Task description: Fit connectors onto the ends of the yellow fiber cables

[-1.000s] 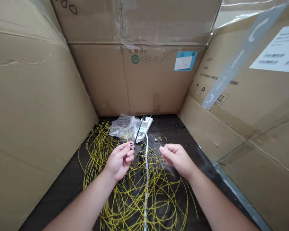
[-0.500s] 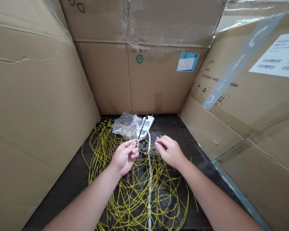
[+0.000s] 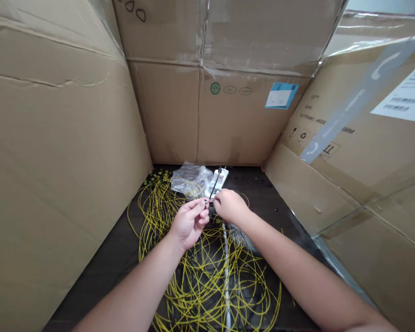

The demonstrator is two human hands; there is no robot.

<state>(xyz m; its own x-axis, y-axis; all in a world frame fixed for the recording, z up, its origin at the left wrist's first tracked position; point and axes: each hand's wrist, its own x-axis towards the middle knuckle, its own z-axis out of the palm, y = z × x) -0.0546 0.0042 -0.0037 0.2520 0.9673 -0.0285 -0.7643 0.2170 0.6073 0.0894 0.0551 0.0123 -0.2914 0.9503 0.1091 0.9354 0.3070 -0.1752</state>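
Observation:
My left hand [image 3: 189, 222] is closed, with thumb and fingers pinching the near end of a thin black cable [image 3: 215, 184]. From those fingertips the cable rises away toward a white power strip [image 3: 223, 175] at the back. Just to the right, my right hand [image 3: 230, 205] is curled with its fingertips close to the left ones. Whatever it grips is hidden behind its fingers. Beneath both hands spreads a loose tangle of thin yellow wires [image 3: 193, 281], and a white cord [image 3: 227, 267] runs through it toward me.
A crumpled clear plastic bag [image 3: 190, 180] lies beside the power strip. Small yellow-and-black pieces [image 3: 159, 175] are scattered at the back left. Large cardboard boxes [image 3: 173, 115] wall in the dark tabletop [image 3: 103, 276] at the back, left and right.
My right hand has moved left, up against the left fingertips; a small pale thing seen earlier at its fingers is now hidden. The whole view has shifted slightly.

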